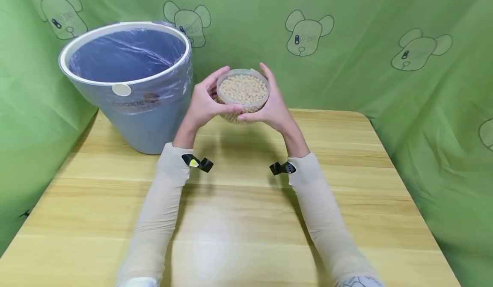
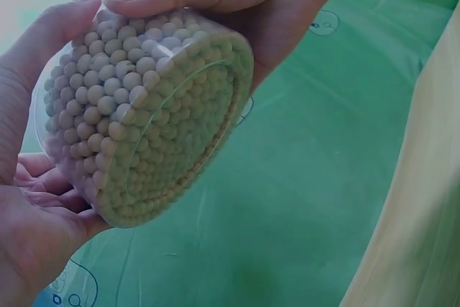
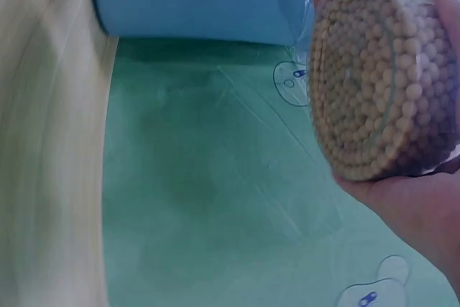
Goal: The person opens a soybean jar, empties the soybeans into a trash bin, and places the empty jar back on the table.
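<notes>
1. Left hand: fingers curled around the clear tub of beans, gripping its near-bin side.
2. Right hand: fingers wrapped round the tub's far side.
3. Tub held aloft above the wooden surface, just beside the blue bin.

Perhaps a staged booth: green backdrop
</notes>
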A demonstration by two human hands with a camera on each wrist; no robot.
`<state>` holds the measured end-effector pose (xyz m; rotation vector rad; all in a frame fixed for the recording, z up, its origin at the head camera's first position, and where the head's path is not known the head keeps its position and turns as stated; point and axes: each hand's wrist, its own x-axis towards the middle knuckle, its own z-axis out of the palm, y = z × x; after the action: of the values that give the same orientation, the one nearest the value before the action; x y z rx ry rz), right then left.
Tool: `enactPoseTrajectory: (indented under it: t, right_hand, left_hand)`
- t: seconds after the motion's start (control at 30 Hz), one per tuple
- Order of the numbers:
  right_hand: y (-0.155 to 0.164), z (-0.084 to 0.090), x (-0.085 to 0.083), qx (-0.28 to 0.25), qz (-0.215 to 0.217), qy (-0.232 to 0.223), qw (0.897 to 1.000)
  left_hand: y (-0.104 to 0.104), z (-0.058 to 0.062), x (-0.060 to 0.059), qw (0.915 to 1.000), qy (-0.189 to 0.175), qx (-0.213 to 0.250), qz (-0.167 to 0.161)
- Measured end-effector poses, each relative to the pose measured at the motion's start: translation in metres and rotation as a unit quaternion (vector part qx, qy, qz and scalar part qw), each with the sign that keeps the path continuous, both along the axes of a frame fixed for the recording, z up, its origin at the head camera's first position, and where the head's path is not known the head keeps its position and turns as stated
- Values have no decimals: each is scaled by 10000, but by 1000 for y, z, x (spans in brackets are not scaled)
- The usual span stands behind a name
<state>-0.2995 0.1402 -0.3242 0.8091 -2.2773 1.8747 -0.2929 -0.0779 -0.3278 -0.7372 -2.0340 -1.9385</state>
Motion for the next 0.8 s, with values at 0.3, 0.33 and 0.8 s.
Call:
enactPoseTrajectory:
  t: [0.3, 0.33, 0.8]
  right_hand:
    - [9, -18, -5, -636, 54, -160, 9978]
    - [9, -18, -6, -671, 105, -152, 9976]
    - [3, -25, -6, -500, 726, -388, 9954]
  left_hand:
    - [12, -6, 2, 9997, -124, -205, 39]
    - [12, -6, 4, 9993, -165, -315, 85]
    - [22, -2, 16, 9731, 825, -1729, 1278]
